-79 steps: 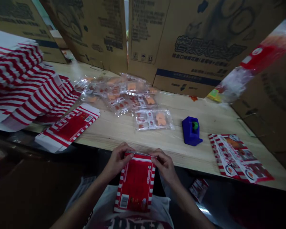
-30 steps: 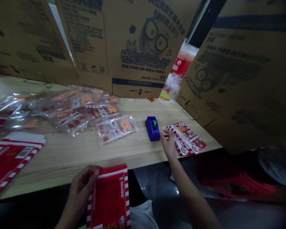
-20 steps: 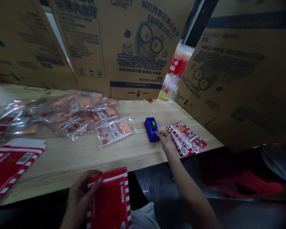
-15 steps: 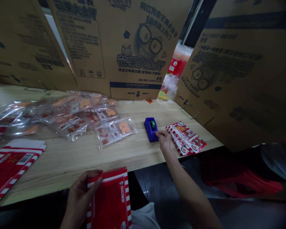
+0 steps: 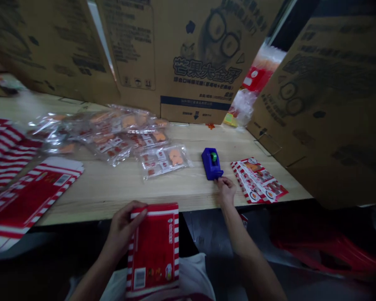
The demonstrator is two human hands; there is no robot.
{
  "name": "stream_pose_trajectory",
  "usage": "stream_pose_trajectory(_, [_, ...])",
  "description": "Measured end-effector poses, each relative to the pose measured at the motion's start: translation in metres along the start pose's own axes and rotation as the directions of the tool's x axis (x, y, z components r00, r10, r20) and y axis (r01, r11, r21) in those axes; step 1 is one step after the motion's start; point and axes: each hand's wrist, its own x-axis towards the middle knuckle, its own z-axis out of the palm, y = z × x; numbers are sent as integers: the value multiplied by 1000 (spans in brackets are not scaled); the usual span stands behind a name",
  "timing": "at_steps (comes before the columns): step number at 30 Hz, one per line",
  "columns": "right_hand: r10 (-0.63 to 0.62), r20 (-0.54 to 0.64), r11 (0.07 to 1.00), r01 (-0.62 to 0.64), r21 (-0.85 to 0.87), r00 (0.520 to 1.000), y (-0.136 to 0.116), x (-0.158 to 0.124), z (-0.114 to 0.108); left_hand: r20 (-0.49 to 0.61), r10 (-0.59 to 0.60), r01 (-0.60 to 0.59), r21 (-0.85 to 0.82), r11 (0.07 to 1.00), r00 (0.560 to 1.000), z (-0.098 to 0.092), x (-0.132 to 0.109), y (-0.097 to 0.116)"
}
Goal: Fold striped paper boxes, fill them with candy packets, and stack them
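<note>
My left hand (image 5: 123, 225) grips the upper left corner of a red-and-white striped carton (image 5: 153, 251), which stands upright just off the table's front edge. My right hand (image 5: 225, 190) rests at the table's front, its fingertips against the lower corner of a blue tape dispenser (image 5: 212, 164) with a green core. Whether those fingers pinch anything is too small to tell. The hand hides the dispenser's front corner.
Clear packets of orange pieces (image 5: 164, 161) lie on the wooden table (image 5: 113, 192). Flat striped carton blanks (image 5: 34, 196) lie at the left, printed red-and-white cards (image 5: 257, 179) at the right. Cardboard boxes (image 5: 194, 62) stand along the back and right.
My right hand has moved down along the dispenser to its front corner. The carton sits higher in view, and the whole scene has shifted right, bringing striped blanks in at the left.
</note>
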Motion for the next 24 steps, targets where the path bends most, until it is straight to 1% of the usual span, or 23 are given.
stream_pose_trajectory(2, [56,39,998,-56,-6,998,-7,-6,0,7,33,-33,10,999,999,1,7,12])
stream_pose_trajectory(3, [87,71,996,-87,-12,994,-13,-12,1,30,47,-48,36,998,998,0,12,18])
stream_pose_trajectory(4, [116,137,993,-113,-28,984,-22,-18,4,68,61,-66,72,995,996,-1,18,25])
stream_pose_trajectory(5, [136,247,990,-126,-58,959,-32,-24,8,122,69,-83,114,990,990,-1,24,31])
stream_pose_trajectory(6, [145,397,989,-114,-99,906,-45,-32,15,186,63,-92,152,984,981,-2,30,36])
stream_pose_trajectory(7, [146,571,986,-75,-146,808,-58,-39,24,253,44,-93,183,979,967,-2,37,41])
stream_pose_trajectory(8, [139,743,983,-3,-182,655,-71,-47,34,317,18,-88,207,974,948,0,42,45])
stream_pose_trajectory(9, [131,867,978,82,-193,481,-84,-54,46,371,-7,-83,225,971,928,2,47,48])
stream_pose_trajectory(10, [131,941,970,158,-187,312,-95,-60,58,415,-26,-83,241,967,910,4,50,51])
stream_pose_trajectory(11, [127,974,963,212,-167,189,-103,-66,69,448,-37,-89,257,962,893,8,53,52])
stream_pose_trajectory(12, [125,987,956,254,-147,99,-108,-72,80,472,-42,-100,271,957,880,11,54,53])
stream_pose_trajectory(13, [122,992,949,288,-130,44,-111,-77,88,493,-44,-112,282,953,869,13,55,53])
stream_pose_trajectory(14, [118,993,939,323,-119,24,-111,-82,95,508,-40,-123,285,951,861,15,56,52])
stream_pose_trajectory(15, [117,993,922,368,-120,29,-110,-87,100,518,-33,-136,284,949,855,16,56,50])
stream_pose_trajectory(16, [119,991,897,423,-130,53,-107,-91,103,525,-21,-151,282,947,851,17,56,48])
stream_pose_trajectory(18, [124,984,833,526,-174,129,-101,-96,105,524,8,-182,281,942,852,15,57,44])
stream_pose_trajectory(19, [133,977,812,547,-205,170,-98,-98,104,519,15,-192,290,937,855,13,57,42])
stream_pose_trajectory(20, [150,967,811,533,-240,206,-96,-98,103,518,13,-197,302,933,855,12,57,42])
stream_pose_trajectory(21, [180,956,832,482,-274,233,-94,-98,101,523,7,-199,313,929,852,10,56,43])
stream_pose_trajectory(22, [225,944,868,389,-307,242,-92,-98,99,536,-1,-200,316,928,844,9,54,44])
stream_pose_trajectory(23, [287,933,902,268,-340,219,-91,-98,97,555,-11,-194,309,931,832,9,52,47])
stream_pose_trajectory(24, [352,922,918,131,-373,161,-90,-98,95,578,-23,-182,293,939,816,9,49,50])
